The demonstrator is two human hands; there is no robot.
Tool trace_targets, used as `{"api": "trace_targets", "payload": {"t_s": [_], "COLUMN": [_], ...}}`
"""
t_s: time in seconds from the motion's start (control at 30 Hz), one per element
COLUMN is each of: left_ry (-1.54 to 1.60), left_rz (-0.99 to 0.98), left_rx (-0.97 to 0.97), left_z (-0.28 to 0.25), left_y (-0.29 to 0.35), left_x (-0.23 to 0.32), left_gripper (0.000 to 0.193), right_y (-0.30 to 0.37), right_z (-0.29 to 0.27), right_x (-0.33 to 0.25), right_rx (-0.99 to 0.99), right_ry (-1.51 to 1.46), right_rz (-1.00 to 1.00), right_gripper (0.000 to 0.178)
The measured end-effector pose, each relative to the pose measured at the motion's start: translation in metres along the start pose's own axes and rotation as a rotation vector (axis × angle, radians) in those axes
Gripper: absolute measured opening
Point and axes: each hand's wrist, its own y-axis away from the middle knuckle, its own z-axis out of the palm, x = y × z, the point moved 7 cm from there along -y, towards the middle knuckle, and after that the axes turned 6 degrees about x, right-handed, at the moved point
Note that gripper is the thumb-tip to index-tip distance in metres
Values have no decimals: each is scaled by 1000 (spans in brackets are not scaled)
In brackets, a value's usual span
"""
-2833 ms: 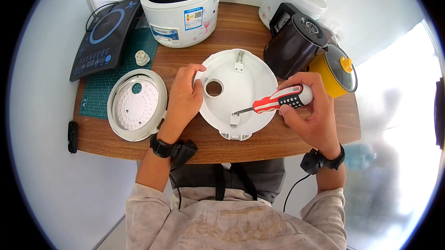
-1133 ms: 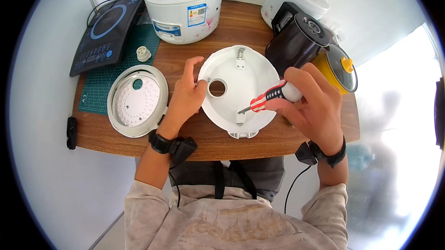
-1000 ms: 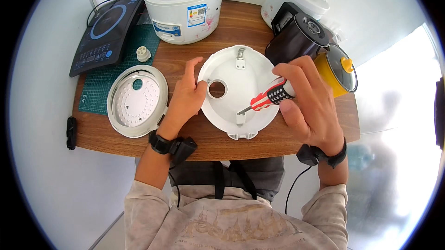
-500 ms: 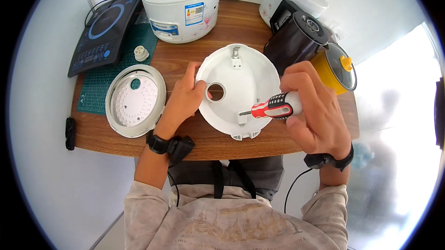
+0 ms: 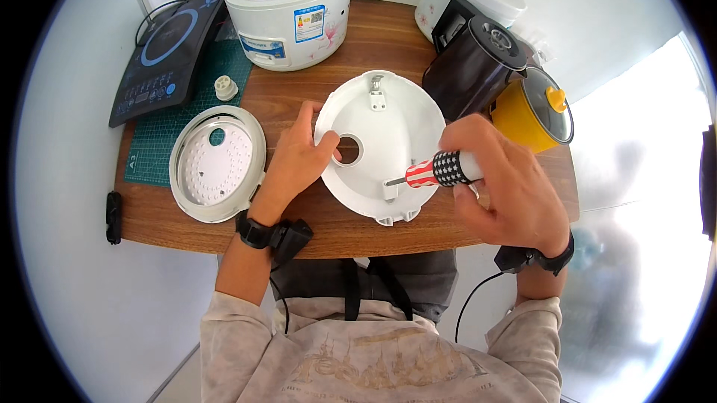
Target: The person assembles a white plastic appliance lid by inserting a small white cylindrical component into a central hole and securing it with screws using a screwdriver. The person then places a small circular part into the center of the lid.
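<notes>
Your right hand [image 5: 511, 186] curls closed around the screwdriver [image 5: 441, 171], its long axis nearly crosswise over the white lid shell [image 5: 392, 130], tip pointing left and slightly toward you at the small tab [image 5: 390, 192], while your partly open left hand [image 5: 301, 155] grasps the shell's left rim.

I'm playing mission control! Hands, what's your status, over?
Left fingers gripping white cover by its rim. Right fingers round striped screwdriver, tip at small lower bracket. Dark kettle close by, not blocking the screwdriver.
</notes>
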Motion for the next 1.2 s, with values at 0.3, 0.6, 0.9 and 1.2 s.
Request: {"api": "trace_targets", "payload": {"t_s": [0.3,0.6,0.9,1.2], "left_ry": [104,103,71,73], "left_rz": [-14,46,29,-8], "left_rx": [1,45,54,50], "left_z": [5,8,7,6], "left_y": [-2,-2,0,1], "left_x": [-9,-15,-7,-7], "left_gripper": [39,46,44,44], "right_y": [5,12,4,13], "right_z": [0,6,-6,-2], "right_x": [0,-10,-11,-7], "right_rx": [-12,-48,19,-76], "right_ry": [337,22,119,245], "right_rz": [17,-3,-121,52], "right_gripper": [27,30,32,33]}}
